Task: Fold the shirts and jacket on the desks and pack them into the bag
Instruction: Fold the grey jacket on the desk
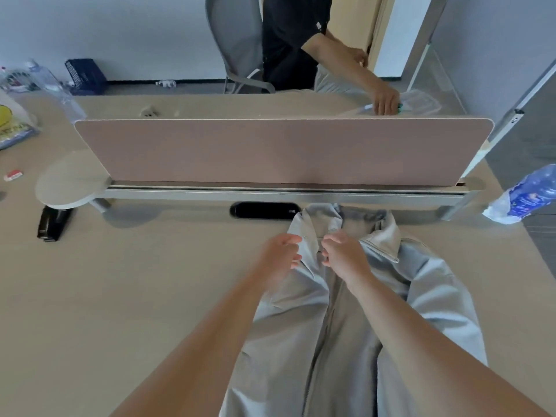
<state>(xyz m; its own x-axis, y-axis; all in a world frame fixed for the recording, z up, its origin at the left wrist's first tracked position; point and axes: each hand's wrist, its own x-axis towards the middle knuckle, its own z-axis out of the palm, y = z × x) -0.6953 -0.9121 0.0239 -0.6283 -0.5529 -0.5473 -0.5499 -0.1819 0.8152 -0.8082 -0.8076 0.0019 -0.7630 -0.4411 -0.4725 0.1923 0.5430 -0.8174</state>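
Leftward, filled plastic bag point(16, 123), hands point(281, 251) point(344, 255) pinching jacket point(439, 296)

Light grey jacket point(355, 311); beige desk point(135, 281); dusty-pink divider point(270, 149); blue-labelled bottle point(523, 194); black stapler point(52, 222).

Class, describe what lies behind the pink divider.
A grey chair and a person in black, reaching to clear plastic. The far desk has its near edge covered.

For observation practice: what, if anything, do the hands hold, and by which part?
Left hand and right hand grip the light grey jacket by its front edges below the collar.
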